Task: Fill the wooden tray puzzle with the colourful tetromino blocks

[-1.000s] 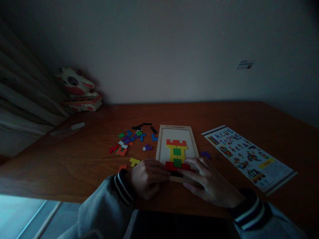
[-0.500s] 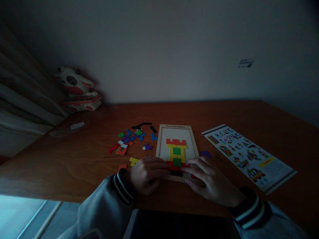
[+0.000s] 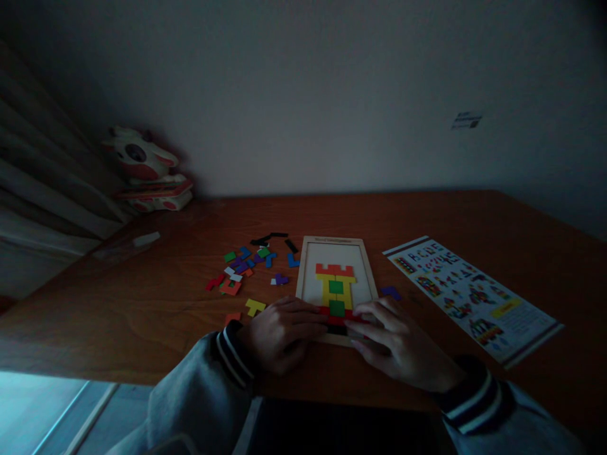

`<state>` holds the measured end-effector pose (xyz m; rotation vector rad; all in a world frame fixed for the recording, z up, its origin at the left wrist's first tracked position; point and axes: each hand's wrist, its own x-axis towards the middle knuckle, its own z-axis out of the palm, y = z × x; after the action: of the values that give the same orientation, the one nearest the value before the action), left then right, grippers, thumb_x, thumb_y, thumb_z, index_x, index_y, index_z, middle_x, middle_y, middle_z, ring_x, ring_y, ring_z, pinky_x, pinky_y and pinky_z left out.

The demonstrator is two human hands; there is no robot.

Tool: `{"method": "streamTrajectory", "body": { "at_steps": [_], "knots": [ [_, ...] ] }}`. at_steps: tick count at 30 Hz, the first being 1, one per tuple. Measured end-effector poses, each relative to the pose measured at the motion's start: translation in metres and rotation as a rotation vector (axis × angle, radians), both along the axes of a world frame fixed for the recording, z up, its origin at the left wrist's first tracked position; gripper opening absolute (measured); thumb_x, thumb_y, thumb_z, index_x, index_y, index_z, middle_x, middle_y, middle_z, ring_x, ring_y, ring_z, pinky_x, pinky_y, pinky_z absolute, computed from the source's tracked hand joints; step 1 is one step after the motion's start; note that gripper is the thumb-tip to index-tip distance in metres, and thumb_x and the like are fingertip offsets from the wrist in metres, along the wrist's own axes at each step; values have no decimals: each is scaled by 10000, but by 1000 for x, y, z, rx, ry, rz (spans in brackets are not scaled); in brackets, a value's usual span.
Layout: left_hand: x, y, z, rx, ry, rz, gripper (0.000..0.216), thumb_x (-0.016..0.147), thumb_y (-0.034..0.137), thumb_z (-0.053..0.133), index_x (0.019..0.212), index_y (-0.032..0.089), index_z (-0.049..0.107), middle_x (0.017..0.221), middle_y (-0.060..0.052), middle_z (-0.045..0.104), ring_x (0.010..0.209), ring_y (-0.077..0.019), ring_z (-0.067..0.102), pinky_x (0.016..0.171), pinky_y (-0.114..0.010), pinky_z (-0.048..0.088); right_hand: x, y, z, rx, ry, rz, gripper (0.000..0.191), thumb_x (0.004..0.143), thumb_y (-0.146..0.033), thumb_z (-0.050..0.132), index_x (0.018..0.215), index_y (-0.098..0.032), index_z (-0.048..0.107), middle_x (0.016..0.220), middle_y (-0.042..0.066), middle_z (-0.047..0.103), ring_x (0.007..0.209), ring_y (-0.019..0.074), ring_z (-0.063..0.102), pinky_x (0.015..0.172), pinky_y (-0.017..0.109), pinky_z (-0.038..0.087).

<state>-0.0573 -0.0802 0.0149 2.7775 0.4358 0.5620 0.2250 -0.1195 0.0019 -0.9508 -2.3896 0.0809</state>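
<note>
wooden table (image 3: 142, 316) in a dim room; wooden puzzle tray (image 3: 303, 265) at the middle of the near edge, coloured tower (image 3: 336, 284) laid in it. left hand (image 3: 279, 332) and right hand (image 3: 398, 344) both unclenched, fingertips pressing the red pieces (image 3: 337, 320) at the tray's near end, clasping nothing. risk, as judged: an uneven push could skew those pieces or slide the tray over the table's near edge; loose pieces (image 3: 241, 265) lie towards the left edge.

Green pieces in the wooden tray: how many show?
2. Upper green square sits within the yellow pieces; lower green square just nearer. Left hand and right hand cover the tray's near end, possibly hiding more.
</note>
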Motion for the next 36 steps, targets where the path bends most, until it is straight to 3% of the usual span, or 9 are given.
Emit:
{"method": "streamTrajectory", "body": {
  "at_steps": [5,15,22,26,36],
  "knots": [
    [-3,1,-1,49,-53,42,440,847,126,496,1277,172,576,1312,-105,641,1168,-261,596,969,-448,498,2,1,1,8,42,-58,337,904,-260,612,1239,-228,640,1075,74,676,974,207,624,886,395,533],
    [-12,3,3,101,-263,445,362,877,90,509,1207,193,615,1160,-102,696,1001,-229,647,854,-398,506,18,6,-10,-15,229,-274,223,935,-244,587,1157,-231,608,1054,68,663,1014,229,614,881,401,508],
    [-9,5,-1,75,-232,366,315,885,126,526,1167,199,645,1084,-87,720,979,-224,654,866,-401,515,14,1,-12,-65,150,-287,148,942,-282,588,1075,-236,633,1056,63,663,987,233,614,858,406,507],
    [-5,6,-10,60,-189,343,242,907,177,572,1127,217,665,1099,-68,727,1029,-221,651,910,-403,509,8,-8,-16,-60,72,-331,204,930,-302,603,1121,-237,631,1094,70,659,994,245,612,869,419,505],
    [-7,4,-8,75,-169,388,228,880,313,674,1086,214,694,966,-63,754,955,-225,666,876,-389,515,-4,-22,-18,16,95,-436,249,940,-390,581,1129,-244,652,1093,79,670,981,253,634,864,438,526]
  ]
}}
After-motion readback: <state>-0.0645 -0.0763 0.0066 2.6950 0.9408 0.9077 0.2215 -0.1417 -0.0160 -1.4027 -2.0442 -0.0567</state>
